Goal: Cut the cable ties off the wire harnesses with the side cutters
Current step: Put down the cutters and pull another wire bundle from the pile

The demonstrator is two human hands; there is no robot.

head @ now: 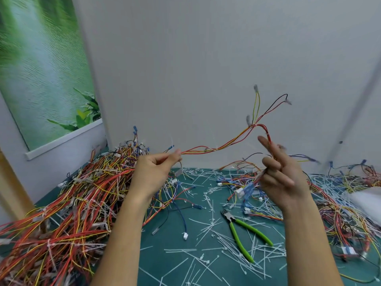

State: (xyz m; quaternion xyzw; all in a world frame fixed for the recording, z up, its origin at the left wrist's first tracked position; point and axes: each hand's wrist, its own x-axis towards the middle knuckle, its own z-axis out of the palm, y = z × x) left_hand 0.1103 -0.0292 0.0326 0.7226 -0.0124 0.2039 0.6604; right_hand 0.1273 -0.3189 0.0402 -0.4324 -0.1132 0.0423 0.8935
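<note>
Wires in red, yellow and orange lie heaped in a tangled pile [68,205] on the left of the green table [175,254]. The left hand [153,172] pinches one end of a raised red-and-yellow wire harness [222,146]; the right hand [282,176] holds its other part, index finger extended. Green-handled side cutters [241,231] lie untouched below among cut white cable ties [206,263].
</note>
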